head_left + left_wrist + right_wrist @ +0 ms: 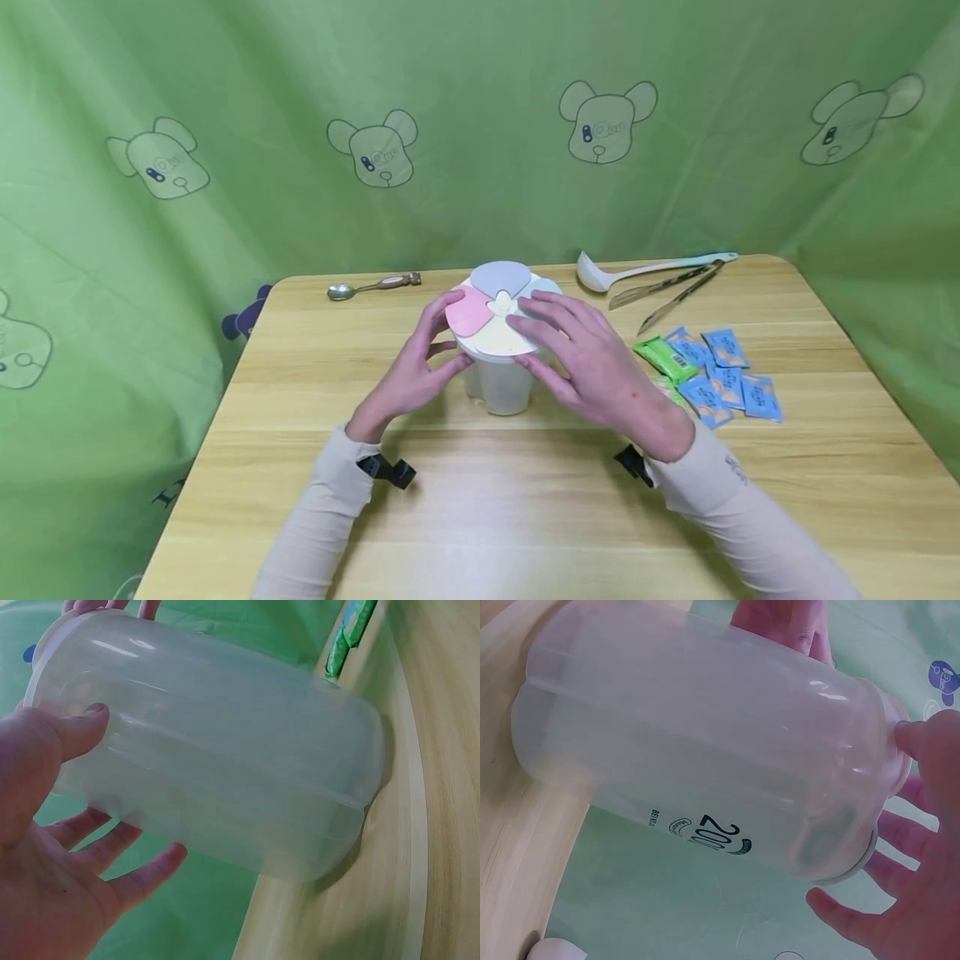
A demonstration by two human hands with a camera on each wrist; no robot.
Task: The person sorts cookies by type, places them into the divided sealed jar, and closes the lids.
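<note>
A translucent plastic canister (505, 387) stands upright on the table, topped by a flower-shaped lid (500, 277) with pastel petals. My left hand (408, 371) holds its upper left side, fingertips by the pink petal and thumb near the front of the rim. In the left wrist view, that thumb lies against the wall just below the lid, other fingers around the side. From the right, my right hand (603, 371) grips the lid, thumb at the front rim and fingers over the top. Dark printing marks the canister wall (720, 750) in the right wrist view. Its contents cannot be made out.
Several blue packets (726, 382) and a green packet (667, 358) lie right of the canister. Behind them are a white ladle (596, 275) and metal tongs (678, 300). A spoon (375, 286) lies at the back left. A green curtain (480, 208) hangs behind the table (480, 517).
</note>
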